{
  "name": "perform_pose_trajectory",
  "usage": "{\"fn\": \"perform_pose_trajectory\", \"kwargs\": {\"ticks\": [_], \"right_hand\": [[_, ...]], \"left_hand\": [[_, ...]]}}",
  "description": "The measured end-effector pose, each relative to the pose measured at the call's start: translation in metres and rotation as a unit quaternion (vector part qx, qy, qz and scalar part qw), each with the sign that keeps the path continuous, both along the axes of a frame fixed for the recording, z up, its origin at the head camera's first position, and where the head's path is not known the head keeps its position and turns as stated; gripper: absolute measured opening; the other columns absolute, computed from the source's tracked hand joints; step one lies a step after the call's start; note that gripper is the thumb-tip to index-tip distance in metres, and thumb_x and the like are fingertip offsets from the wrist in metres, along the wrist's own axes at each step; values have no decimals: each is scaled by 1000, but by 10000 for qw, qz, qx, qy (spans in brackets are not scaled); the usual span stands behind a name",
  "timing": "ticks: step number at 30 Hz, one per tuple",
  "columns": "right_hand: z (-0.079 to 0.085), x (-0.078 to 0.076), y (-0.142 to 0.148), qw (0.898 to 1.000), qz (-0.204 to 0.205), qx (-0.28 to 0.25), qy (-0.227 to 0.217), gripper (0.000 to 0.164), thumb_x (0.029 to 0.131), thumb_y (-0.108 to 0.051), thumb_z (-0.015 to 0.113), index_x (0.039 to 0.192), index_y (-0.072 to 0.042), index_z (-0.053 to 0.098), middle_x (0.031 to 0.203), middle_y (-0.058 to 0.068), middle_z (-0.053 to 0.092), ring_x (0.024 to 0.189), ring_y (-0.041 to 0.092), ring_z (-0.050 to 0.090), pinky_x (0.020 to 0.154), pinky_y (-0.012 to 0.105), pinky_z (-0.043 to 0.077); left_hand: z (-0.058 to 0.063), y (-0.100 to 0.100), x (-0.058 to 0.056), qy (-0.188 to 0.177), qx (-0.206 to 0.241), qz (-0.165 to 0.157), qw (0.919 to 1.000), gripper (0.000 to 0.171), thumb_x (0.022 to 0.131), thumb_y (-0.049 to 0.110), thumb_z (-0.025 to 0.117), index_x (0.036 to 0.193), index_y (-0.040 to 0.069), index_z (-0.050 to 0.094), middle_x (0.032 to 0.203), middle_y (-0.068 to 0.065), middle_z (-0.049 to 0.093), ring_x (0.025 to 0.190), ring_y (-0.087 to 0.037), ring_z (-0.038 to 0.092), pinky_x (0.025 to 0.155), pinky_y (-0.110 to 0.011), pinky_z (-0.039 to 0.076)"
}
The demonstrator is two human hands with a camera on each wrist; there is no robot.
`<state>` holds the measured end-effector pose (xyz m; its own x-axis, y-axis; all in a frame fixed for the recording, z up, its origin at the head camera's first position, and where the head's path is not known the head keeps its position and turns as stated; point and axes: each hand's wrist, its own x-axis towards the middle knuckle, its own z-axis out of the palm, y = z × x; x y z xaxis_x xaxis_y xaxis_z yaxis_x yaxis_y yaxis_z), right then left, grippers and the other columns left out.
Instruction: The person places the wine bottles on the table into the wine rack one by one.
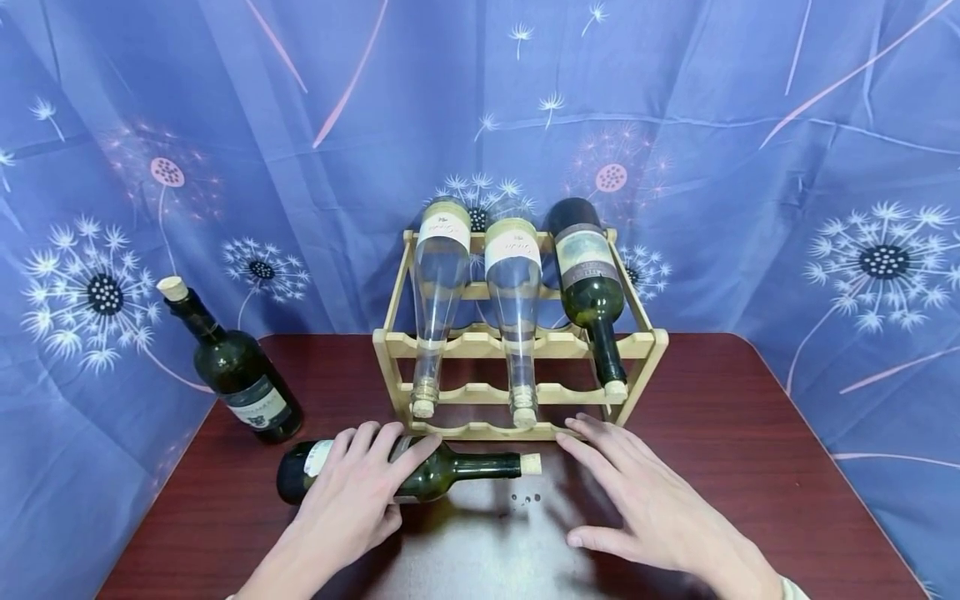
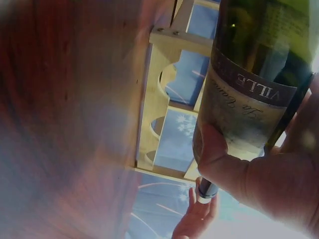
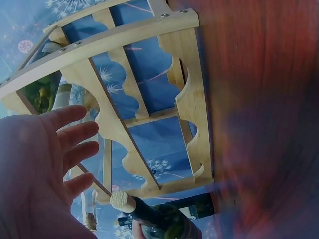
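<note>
Left grip [image 1: 360, 487]: I hold a green bottle [image 1: 433, 478] sideways | right grip [image 1: 643, 502]: uncurled, empty, near its cork [image 1: 531, 464] | wooden rack [image 1: 480, 343] behind

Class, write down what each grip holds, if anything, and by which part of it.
Left grip: a bottle, by its body, at the label. Right grip: nothing.

Your left hand [image 2: 264, 184] grips the bottle [image 2: 259, 55], your thumb [image 2: 224, 167] lying across its label [image 2: 244, 117], where "VILLE" reads upside down. The neck [image 2: 207, 187] runs down the view to a pale tip [image 2: 203, 200]. Your right hand [image 2: 197, 219] shows close by that tip, fingers pointing up; you can't tell whether they touch it. Left of the bottle you see the scalloped wooden rack [image 2: 152, 92], with the blue curtain [image 2: 172, 134] behind, and the bench [image 2: 70, 119] fills the left side, blurred.
</note>
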<state>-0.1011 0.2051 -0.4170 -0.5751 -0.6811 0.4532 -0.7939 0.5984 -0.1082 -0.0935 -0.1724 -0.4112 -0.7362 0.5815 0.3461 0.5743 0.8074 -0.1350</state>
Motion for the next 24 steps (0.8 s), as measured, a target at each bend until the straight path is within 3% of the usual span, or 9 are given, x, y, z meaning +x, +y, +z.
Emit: {"fn": "perform_pose_trajectory", "kwargs": {"ticks": [6,14,24], "right_hand": [[3,0,-8,9999,36,85,49,96,76,-67,65,150,-14,34,154,4,28,138,28,33,110,43,21],[1,4,-23,9996,42,291,-20,89,82,-66,59,151,-15,32,154,3,29,140,24,29,108,43,25],[-6,7,-40,9990,142,410,67,78,88,-60,56,147,-12,38,149,6,36,139,24,30,111,40,22]], "left_hand": [[1,11,-2,-76,-159,20,9998,98,56,22,71,147,37,36,120,-11,48,99,-35,47,79,-52,40],[1,26,-2,-440,-404,68,9982,103,56,31,78,148,40,30,117,-10,51,98,-33,47,79,-48,39],[2,46,0,-490,-416,-214,9977,104,54,32,81,146,37,33,115,-5,51,101,-33,46,69,-43,37]]}}
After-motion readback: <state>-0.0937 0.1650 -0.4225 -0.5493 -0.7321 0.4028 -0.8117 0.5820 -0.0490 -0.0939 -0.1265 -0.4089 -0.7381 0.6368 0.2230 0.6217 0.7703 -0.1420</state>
